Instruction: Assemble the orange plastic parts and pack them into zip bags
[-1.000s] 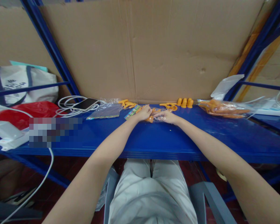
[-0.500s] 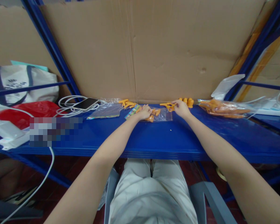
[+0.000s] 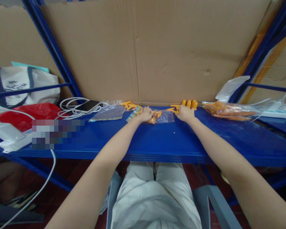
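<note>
My left hand (image 3: 146,114) is on a clear plastic bag (image 3: 168,117) with a colourful printed header (image 3: 132,114), its fingers curled at the bag. Several orange plastic pieces (image 3: 158,114) lie at the bag, beside those fingers; whether all are inside I cannot tell. Farther right, my right hand (image 3: 186,113) is closed low among loose orange plastic parts (image 3: 173,107), its fingertips partly hidden. Just behind it stand short orange cylinders (image 3: 189,103). More orange branched pieces (image 3: 130,105) rest behind my left hand.
A flat clear bag (image 3: 108,113), a phone (image 3: 88,106) and coiled white cable (image 3: 68,109) lie left on the blue shelf (image 3: 162,143). A filled bag of orange parts (image 3: 228,111) is at right. Cardboard (image 3: 138,54) closes off the back.
My right hand has moved slightly right and down, away from the orange ring-like piece it was touching, to just in front of the cylinders. My left hand stays at the bag, shifted slightly left.
</note>
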{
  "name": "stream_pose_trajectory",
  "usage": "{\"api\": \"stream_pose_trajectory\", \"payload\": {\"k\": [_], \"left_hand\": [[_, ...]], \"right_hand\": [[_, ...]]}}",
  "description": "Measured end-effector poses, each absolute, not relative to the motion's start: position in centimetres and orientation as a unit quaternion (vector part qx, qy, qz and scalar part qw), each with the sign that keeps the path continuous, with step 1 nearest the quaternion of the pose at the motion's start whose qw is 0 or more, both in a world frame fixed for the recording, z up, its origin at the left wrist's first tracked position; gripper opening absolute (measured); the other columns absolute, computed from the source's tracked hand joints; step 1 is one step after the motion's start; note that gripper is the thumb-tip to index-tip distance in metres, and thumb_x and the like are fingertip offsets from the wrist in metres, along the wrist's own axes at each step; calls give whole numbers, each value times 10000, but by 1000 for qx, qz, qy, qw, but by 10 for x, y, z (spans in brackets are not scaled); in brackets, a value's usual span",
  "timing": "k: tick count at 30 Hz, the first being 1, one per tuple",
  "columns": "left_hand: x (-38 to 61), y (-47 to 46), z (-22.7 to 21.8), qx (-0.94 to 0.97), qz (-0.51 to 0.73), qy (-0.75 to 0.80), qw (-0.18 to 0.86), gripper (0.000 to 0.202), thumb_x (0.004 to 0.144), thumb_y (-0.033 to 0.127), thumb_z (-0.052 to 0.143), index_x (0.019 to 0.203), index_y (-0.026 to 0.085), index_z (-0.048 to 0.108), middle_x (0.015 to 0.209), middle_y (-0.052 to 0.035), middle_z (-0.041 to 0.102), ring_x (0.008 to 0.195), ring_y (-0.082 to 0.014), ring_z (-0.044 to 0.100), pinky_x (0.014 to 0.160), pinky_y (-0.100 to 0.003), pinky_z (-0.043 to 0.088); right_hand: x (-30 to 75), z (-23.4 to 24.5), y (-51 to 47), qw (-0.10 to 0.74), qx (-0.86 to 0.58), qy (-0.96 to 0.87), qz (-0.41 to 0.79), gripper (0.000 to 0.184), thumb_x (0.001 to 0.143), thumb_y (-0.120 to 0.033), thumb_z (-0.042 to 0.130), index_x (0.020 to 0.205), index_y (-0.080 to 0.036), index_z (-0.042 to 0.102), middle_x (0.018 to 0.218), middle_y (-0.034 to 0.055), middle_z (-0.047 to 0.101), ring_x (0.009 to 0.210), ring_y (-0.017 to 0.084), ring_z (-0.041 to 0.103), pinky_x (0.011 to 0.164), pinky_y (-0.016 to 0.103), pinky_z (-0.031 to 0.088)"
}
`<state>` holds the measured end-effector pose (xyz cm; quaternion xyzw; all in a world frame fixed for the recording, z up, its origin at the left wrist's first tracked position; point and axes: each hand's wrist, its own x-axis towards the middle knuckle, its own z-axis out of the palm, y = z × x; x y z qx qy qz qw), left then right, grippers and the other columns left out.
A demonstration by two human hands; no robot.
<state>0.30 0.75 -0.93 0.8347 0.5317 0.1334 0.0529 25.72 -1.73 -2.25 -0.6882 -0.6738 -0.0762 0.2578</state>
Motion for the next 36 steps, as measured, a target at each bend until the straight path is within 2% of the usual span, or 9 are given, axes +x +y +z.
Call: {"api": "stream_pose_trajectory", "payload": {"k": [2,5,8,11,14,23,32,36], "left_hand": [[4,4,-8,830,138,538,55,473,988,323,259,1279,113,566,1562,-157,420,1505,-223,277,1228,-365,190],[4,0,-7,823,144,547,61,475,993,322,265,1310,106,545,1587,-160,376,1511,-216,262,1227,-345,186],[3,-1,-7,829,148,537,59,458,998,317,269,1271,103,569,1566,-164,412,1504,-216,280,1227,-337,190],[1,2,-8,838,150,523,54,426,1004,321,274,1209,133,597,1529,-145,471,1492,-215,307,1225,-353,204],[1,5,-10,837,162,520,53,396,1007,337,298,1186,156,601,1525,-130,479,1488,-223,318,1221,-371,222],[4,0,-7,832,184,519,70,323,994,256,339,1082,120,619,1419,-171,572,1427,-243,419,1207,-362,257],[3,6,-12,835,198,509,64,292,983,270,357,987,153,624,1303,-142,637,1326,-233,511,1179,-363,299],[3,7,-12,834,202,509,68,288,984,273,362,976,153,623,1312,-142,630,1342,-232,496,1171,-352,306]], "right_hand": [[264,-28,-12,270,-689,-669,-70,500,826,-499,675,1151,-119,675,1139,249,680,1228,471,544,1028,664,350],[276,-32,-4,290,-671,-679,-65,444,810,-554,661,1041,-179,714,1034,193,715,1122,435,620,986,637,413],[282,-24,-3,320,-684,-654,-44,438,823,-544,638,1008,-153,709,986,201,712,1051,400,657,952,571,470],[282,-8,-11,366,-699,-613,-43,460,854,-491,597,1116,-118,658,1046,196,708,1041,354,664,901,494,515],[283,2,-19,414,-691,-587,-82,461,862,-428,577,1212,-128,604,1160,198,686,1123,352,633,920,507,502],[283,3,-20,490,-593,-624,-137,411,781,-328,589,1160,-170,607,1173,173,689,1097,332,640,954,516,485],[274,2,-22,467,-623,-624,-66,437,744,-321,628,1158,-181,606,1073,142,727,998,301,684,871,454,523],[274,4,-25,413,-662,-623,-52,328,786,-374,632,1025,-151,648,997,160,732,944,307,690,833,436,528]]}}
